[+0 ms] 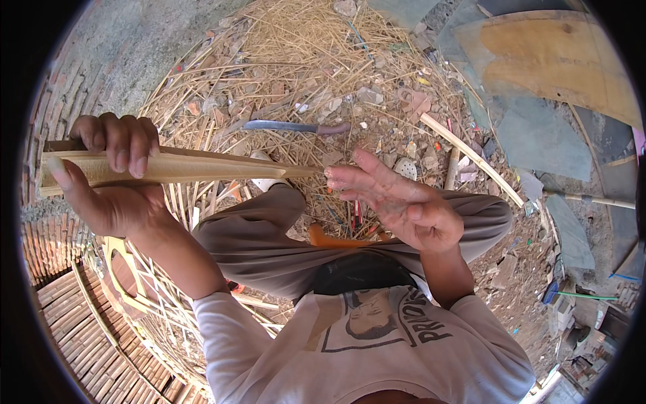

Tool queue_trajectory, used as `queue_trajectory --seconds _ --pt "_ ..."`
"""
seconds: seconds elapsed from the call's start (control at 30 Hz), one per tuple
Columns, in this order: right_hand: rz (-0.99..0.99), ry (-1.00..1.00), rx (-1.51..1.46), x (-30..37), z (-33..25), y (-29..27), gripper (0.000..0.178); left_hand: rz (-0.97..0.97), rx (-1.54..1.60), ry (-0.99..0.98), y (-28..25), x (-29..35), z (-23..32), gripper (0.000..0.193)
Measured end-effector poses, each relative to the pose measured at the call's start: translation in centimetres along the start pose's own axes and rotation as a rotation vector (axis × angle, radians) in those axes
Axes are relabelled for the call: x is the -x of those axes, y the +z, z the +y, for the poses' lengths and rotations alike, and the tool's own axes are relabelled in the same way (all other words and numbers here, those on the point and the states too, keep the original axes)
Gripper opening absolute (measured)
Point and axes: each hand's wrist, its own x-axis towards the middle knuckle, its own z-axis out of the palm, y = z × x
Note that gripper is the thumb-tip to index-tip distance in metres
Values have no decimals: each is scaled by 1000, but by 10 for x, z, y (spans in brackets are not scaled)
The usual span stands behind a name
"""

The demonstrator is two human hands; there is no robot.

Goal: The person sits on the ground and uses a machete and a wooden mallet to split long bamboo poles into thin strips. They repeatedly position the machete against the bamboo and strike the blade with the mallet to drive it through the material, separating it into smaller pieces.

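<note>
A long split bamboo piece (208,167) lies crosswise in front of me, its wide end at the left and narrowing to the right. My left hand (124,210) is closed around the wide end, with the fingers over the top edge and the thumb on the near side. At the narrow tip, my right hand (404,202) has its fingers stretched out toward the left. Its fingertips meet the bamboo's tip in the picture; whether they touch it, I cannot tell. Beyond the bamboo, a long knife (286,126) with a dark blade and brownish handle rests on the ground.
Straw-like bamboo shavings (289,40) and rubble cover the ground ahead. A pale bamboo strip (471,158) lies at the right, near grey slabs (538,138) and a brownish sheet (545,57). Thin strips and a slatted bamboo surface (101,330) are at the lower left, beside a brick wall (57,121).
</note>
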Motion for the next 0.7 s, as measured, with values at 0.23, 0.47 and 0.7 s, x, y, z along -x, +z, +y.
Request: queue_trajectory --seconds 0.23,0.47,0.7 --pt "-52 -178 -57 -2 9 4 67 -31 -13 21 7 3 -3 43" --pt "-83 -125 -7 -1 10 -4 70 -42 5 24 12 7 -3 44" --pt "-47 -139 -29 -1 12 1 69 -51 -2 19 13 5 -4 43"
